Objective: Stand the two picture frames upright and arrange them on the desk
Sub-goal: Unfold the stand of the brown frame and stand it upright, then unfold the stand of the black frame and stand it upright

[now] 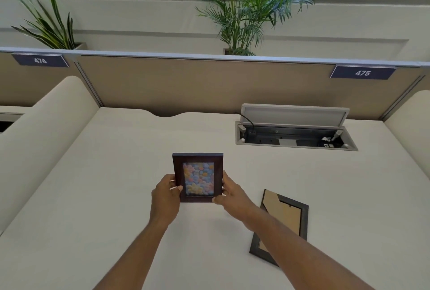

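A dark brown picture frame [198,176] with a pastel flower picture stands upright, facing me, near the middle of the white desk [116,173]. My left hand [165,193] grips its left edge and my right hand [230,194] grips its right edge and lower corner. A second, dark grey frame [282,222] lies face down on the desk to the right, its tan back and stand showing. My right forearm crosses over its lower part.
An open cable box [295,137] with a raised lid is set into the desk at the back right. A beige partition [186,84] closes the back, with rounded dividers at both sides. Potted plants [244,10] stand behind it.
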The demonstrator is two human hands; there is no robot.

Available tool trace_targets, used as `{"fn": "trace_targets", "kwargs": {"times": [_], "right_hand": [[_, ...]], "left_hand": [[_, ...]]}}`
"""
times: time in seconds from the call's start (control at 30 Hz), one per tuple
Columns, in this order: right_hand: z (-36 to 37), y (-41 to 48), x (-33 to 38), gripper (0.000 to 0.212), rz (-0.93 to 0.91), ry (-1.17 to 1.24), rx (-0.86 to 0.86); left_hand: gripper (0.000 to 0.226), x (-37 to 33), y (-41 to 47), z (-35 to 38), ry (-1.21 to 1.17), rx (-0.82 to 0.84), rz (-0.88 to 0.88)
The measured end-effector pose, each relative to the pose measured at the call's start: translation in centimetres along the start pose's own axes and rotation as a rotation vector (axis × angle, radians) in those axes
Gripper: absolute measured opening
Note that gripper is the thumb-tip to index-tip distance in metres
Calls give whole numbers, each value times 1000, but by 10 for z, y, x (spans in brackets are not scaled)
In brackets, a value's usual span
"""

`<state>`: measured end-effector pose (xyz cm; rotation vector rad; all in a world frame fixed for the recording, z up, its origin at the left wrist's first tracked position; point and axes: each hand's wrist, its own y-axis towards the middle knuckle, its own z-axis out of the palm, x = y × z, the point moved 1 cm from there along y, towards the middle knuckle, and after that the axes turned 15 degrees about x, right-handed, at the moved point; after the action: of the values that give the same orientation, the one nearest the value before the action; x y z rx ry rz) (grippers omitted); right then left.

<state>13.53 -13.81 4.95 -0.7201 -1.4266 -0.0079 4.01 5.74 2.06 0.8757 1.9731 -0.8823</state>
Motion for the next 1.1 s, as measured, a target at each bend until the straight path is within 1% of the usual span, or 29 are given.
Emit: {"fn": "trace_targets", "kwargs": {"times": [0.1,0.17,0.23,0.27,0.33,0.43,0.53,0.63,0.77,0.83,1.0,1.1], "right_hand": [[-1,0,1,78,14,30,11],[-1,-1,0,86,41,74,-1],[-3,-3,-2,92,76,130,-35],[-5,-5,-4,92,86,151,-54],[-10,-11,-4,84,93,165,-98],[-17,-29,-6,68,77,129,-153],[-30,-48,-14,55,66,118,-210],[-43,-69,-24,42,76,127,-289],[-59,-93,-40,28,108,183,-396],[-65,-104,-47,28,115,200,-455],[-79,-127,-67,28,155,175,-611],[-83,-136,-81,34,212,104,-685]], "left_hand": [[25,-1,-1,0,-6,4,-8],[28,0,-3,0,-24,1,-25],[38,2,-7,2,-44,-4,-49],[45,3,-9,3,-61,-12,-66],[58,5,-16,7,-89,-49,-108],[65,11,-26,11,-122,-114,-162],[63,12,-38,16,-206,-157,-233],[55,9,-52,26,-288,-169,-293],[37,5,-66,45,-360,-94,-310],[30,-1,-74,62,-375,-19,-307],[35,-26,-88,106,-318,172,-248],[38,-36,-85,128,-260,269,-230]]}}
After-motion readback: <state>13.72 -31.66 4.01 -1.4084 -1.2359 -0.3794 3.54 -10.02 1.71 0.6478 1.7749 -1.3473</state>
